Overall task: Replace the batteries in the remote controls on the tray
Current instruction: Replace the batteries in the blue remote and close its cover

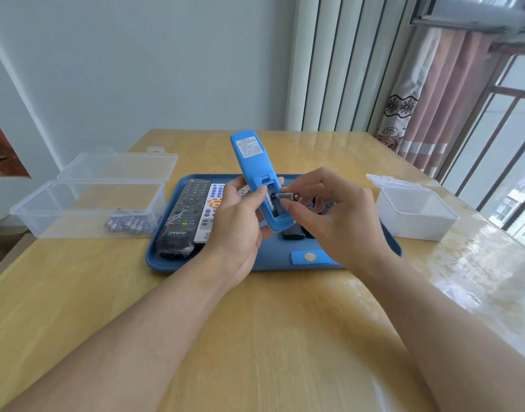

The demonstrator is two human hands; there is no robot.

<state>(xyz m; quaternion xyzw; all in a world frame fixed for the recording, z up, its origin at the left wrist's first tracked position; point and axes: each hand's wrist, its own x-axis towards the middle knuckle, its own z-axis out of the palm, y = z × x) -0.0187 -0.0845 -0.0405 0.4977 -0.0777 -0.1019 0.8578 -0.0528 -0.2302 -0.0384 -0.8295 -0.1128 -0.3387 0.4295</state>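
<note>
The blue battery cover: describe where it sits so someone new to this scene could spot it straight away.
Find the blue tray in the middle of the wooden table. Along its near edge, just left of the right hand, lies the blue battery cover, flat and loose. Unlike the long remotes farther back, it is a short blue slab with a round yellow sticker.

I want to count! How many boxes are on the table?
2. A clear box, lid open, left of the tray, holding batteries. A white box right of it.
</note>
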